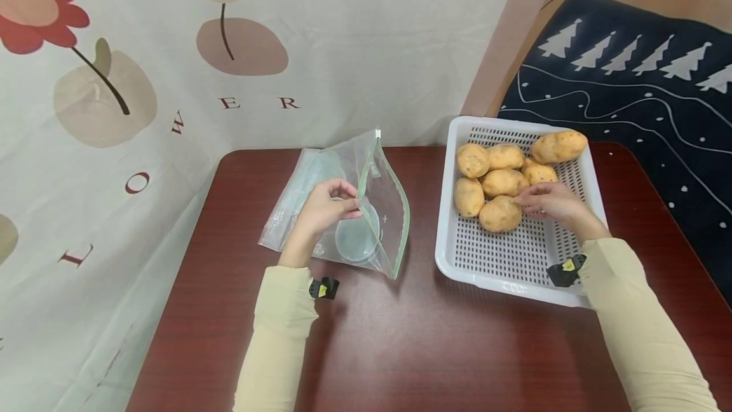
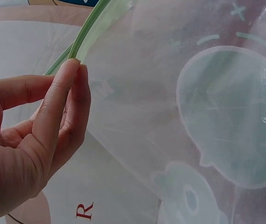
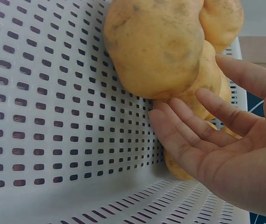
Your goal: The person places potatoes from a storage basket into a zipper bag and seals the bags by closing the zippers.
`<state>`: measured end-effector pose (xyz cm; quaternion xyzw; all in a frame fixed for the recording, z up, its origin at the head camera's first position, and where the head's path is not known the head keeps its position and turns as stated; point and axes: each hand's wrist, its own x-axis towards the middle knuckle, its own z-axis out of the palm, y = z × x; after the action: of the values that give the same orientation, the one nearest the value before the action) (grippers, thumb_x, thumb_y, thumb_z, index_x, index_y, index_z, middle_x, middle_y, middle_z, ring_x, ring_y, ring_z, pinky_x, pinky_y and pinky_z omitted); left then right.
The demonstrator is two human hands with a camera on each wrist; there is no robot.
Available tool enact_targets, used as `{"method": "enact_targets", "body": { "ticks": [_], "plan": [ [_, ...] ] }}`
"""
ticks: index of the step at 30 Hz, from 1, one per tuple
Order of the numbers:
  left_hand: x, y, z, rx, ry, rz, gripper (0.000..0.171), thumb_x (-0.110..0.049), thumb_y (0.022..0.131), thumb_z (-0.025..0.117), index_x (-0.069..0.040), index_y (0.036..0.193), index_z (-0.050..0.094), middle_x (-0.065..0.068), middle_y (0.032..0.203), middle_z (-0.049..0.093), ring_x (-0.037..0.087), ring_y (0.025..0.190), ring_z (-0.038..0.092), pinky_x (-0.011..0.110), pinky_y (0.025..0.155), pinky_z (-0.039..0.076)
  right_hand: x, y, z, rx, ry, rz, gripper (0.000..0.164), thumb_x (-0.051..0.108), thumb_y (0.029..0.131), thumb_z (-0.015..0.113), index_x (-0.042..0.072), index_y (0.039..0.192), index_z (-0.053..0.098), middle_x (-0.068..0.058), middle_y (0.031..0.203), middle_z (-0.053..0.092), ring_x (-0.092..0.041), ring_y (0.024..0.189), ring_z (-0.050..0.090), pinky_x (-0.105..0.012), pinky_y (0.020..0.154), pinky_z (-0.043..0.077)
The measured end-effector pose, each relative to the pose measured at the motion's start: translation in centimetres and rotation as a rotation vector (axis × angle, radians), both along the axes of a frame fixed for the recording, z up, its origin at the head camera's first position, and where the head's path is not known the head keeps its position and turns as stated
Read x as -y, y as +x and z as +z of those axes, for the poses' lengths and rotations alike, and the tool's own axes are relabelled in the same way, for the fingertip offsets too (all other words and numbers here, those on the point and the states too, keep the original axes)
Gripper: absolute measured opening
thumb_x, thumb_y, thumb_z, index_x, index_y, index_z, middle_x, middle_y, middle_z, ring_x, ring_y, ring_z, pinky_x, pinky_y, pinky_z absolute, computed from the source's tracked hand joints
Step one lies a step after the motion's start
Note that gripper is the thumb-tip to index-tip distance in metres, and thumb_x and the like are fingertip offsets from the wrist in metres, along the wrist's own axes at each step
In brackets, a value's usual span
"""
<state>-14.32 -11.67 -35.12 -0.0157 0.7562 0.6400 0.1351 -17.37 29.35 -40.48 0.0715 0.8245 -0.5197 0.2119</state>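
Note:
My left hand (image 1: 327, 210) pinches the green zip edge of a clear zip bag (image 1: 286, 208) between thumb and fingertips. The bag's mouth gapes toward the right, and pale green printed shapes show on its side. In the left wrist view, the green zip strip (image 2: 88, 30) runs up from the pinching fingertips. My right hand (image 1: 553, 203) reaches into a white plastic basket (image 1: 443, 221), its fingers loosely extended beside the front potato (image 1: 500, 215). In the right wrist view, the fingertips are right at the underside of this potato (image 3: 154, 51), and the thumb stands apart.
Several more potatoes (image 1: 504, 183) are grouped toward the back of the basket, with a long one (image 1: 559, 146) in the back right corner. Both bag and basket rest on a dark red table (image 1: 377, 342). A printed cloth (image 1: 366, 49) hangs behind.

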Motion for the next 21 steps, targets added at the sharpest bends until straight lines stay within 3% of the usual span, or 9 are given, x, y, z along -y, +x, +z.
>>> {"method": "enact_targets", "body": {
  "ticks": [6,21],
  "plan": [
    [0.0,0.0,-0.1,0.006,0.008,0.002,0.010,0.012,0.082,0.057,0.010,0.090,0.051,0.009,0.077,0.048,0.012,0.063,0.058,0.026,0.070,0.059,0.1,-0.1,-0.4,0.031,-0.048,-0.014,0.024,0.019,0.086,0.065,0.000,0.098,0.056,0.002,0.081,0.057,-0.012,0.075,0.057,-0.039,0.079,0.057],
    [0.2,0.0,-0.4,0.021,0.015,0.006,0.010,0.013,0.082,0.057,0.010,0.090,0.051,0.009,0.078,0.048,0.012,0.063,0.058,0.026,0.070,0.059,0.2,-0.1,-1.4,0.066,-0.017,-0.028,0.035,0.026,0.087,0.064,-0.003,0.100,0.051,0.000,0.084,0.056,-0.010,0.074,0.058,-0.041,0.081,0.056]
  ]
}}
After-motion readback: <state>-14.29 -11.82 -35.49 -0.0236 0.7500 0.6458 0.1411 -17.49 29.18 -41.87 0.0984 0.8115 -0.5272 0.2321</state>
